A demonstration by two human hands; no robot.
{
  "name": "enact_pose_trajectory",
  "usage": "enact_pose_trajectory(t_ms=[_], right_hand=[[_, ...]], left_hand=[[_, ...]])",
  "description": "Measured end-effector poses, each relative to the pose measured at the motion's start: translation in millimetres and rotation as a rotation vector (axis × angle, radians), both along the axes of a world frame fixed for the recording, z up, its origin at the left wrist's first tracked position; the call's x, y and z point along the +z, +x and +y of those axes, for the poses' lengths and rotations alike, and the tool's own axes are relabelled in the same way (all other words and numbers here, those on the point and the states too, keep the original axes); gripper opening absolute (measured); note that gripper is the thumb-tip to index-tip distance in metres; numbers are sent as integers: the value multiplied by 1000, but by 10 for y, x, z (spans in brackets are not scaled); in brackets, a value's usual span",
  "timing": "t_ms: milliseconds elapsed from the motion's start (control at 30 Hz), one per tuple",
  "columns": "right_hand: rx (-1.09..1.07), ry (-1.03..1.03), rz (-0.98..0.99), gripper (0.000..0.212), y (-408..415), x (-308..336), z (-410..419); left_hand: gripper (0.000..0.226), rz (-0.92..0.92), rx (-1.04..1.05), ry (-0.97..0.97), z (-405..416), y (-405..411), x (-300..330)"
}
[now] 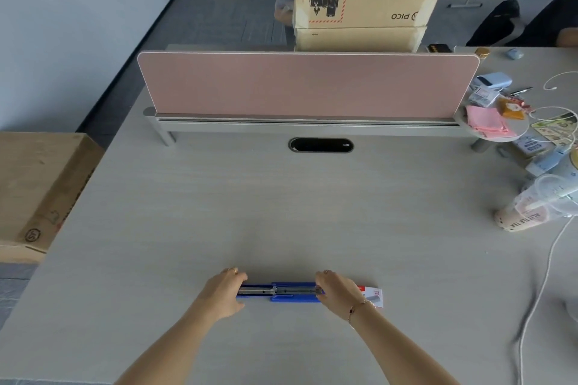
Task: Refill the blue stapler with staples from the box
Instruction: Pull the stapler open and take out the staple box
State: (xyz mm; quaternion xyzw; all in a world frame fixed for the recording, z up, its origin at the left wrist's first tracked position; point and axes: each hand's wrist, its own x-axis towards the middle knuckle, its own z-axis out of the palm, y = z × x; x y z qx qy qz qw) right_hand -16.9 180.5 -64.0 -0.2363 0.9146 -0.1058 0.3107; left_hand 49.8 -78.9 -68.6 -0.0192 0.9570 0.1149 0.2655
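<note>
The blue stapler (281,291) lies flat on the pale desk (281,212), swung fully open, its metal staple channel facing up along its length. My left hand (223,292) grips its left end. My right hand (339,291) holds the right end, fingers curled over the blue body. Just right of my right wrist lies the small white and red staple box (373,295), partly hidden by that hand. Whether staples sit in the channel is too small to tell.
A pink divider panel (308,84) crosses the desk's far side, with a black cable slot (321,145) in front. Clutter, a plastic cup (531,209) and a white cable (544,284) crowd the right edge. A cardboard box (37,191) stands left of the desk.
</note>
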Motion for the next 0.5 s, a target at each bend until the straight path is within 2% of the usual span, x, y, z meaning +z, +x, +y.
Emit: enact_pose_trajectory(t_ms=[67, 133, 267, 500], right_hand=[[-34, -21, -25, 16, -19, 29, 70], [-63, -42, -24, 21, -50, 60, 182], [-125, -73, -4, 25, -132, 76, 532], [-88, -12, 32, 32, -112, 58, 1068]], left_hand=[[56, -18, -42, -10, 83, -41, 75], [61, 7, -58, 48, 202, -111, 130], [52, 86, -108, 127, 547, -292, 193], [44, 95, -168, 180, 1263, -515, 215]])
